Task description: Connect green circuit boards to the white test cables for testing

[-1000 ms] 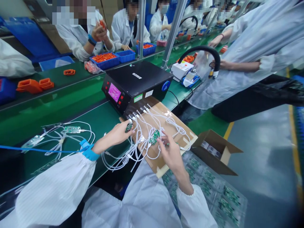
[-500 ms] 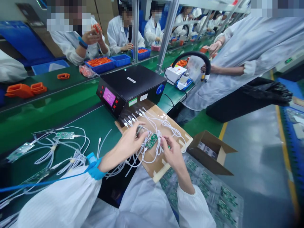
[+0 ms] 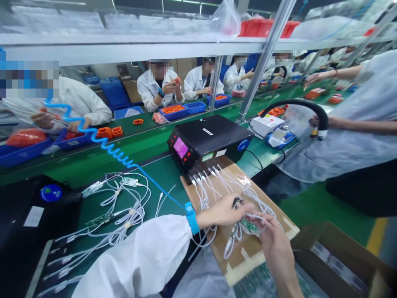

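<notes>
My left hand (image 3: 228,212), with a blue wrist strap (image 3: 191,218), is closed around what looks like a small circuit board (image 3: 238,202), mostly hidden by the fingers. My right hand (image 3: 274,234) pinches a white cable (image 3: 258,217) close to the left fingertips. Just below, between the hands, a green circuit board (image 3: 248,226) shows partly behind loops of cable. Both hands are over a brown cardboard sheet (image 3: 248,253). White cables run across it from the plugs on a black tester (image 3: 211,138) with a pink screen.
On the left, bundled cables (image 3: 127,215) with circuit boards lie on the green bench, near another black box (image 3: 34,223). A coiled blue cord (image 3: 108,147) crosses the bench to my strap. A cardboard box (image 3: 335,256) stands at the lower right. Co-workers sit opposite; one person (image 3: 350,136) stands at right.
The view has swung left and up, showing the shelf and second black box. My hands have come closer together, and the right hand now pinches a cable beside the left fingers.
</notes>
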A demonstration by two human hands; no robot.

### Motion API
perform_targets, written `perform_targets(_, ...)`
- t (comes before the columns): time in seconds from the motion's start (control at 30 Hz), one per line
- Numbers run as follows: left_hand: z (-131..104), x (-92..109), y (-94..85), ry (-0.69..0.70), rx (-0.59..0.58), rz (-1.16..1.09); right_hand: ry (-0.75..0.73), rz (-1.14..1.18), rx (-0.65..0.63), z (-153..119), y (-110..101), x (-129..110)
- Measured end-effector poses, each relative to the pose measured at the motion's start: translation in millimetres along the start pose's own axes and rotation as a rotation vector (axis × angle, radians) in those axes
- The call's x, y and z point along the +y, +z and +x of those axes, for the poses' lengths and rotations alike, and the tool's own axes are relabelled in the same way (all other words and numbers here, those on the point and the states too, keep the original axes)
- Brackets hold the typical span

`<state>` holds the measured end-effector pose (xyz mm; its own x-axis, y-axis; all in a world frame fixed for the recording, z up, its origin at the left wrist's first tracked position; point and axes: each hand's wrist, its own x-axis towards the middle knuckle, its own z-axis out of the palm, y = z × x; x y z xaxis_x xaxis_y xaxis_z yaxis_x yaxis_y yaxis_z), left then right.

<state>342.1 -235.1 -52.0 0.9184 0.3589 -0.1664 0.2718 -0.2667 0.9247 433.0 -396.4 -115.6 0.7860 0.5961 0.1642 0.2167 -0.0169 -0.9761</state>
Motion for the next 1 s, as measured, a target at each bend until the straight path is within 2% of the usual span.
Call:
perform_targets(0.07, -3, 2, 4.0, -0.041, 0.069, -0.058, 0.049, 0.048, 0.001, -2, 2, -5)
perform_targets(0.17, -5, 3, 7.3, 0.0, 0.136, -0.119, 0.092, 0.004, -0.099, -5, 7, -17)
perform_targets(0.3, -7, 3, 12.1, 0.001, 0.062, -0.184, 0.102, -0.074, -0.179, -4, 16, -30)
perform_targets(0.37, -9, 2, 15.6, -0.016, 0.065, -0.224, 0.092, -0.058, -0.154, -2, 21, -33)
perform_targets(0.43, -11, -1, 18.5, -0.031, 0.124, -0.225, 0.1, -0.043, -0.106, -1, 26, -34)
perform_targets(0.53, -15, -4, 19.3, -0.044, 0.209, -0.145, 0.154, -0.047, -0.044, -3, 34, -30)
perform_targets(0.63, -20, -3, 17.4, -0.011, 0.212, -0.088, 0.193, -0.071, -0.023, -5, 40, -26)
perform_targets(0.8, -18, 3, 14.2, 0.07, 0.226, -0.085, 0.141, -0.008, -0.073, -4, 34, -32)
perform_targets(0.93, 1, 3, 6.9, 0.011, 0.392, -0.236, 0.019, 0.044, -0.196, -15, 21, -40)
perform_targets(1.0, 6, 5, 3.7, 0.008, 0.45, -0.292, 0.01, -0.033, -0.214, -25, 20, -40)
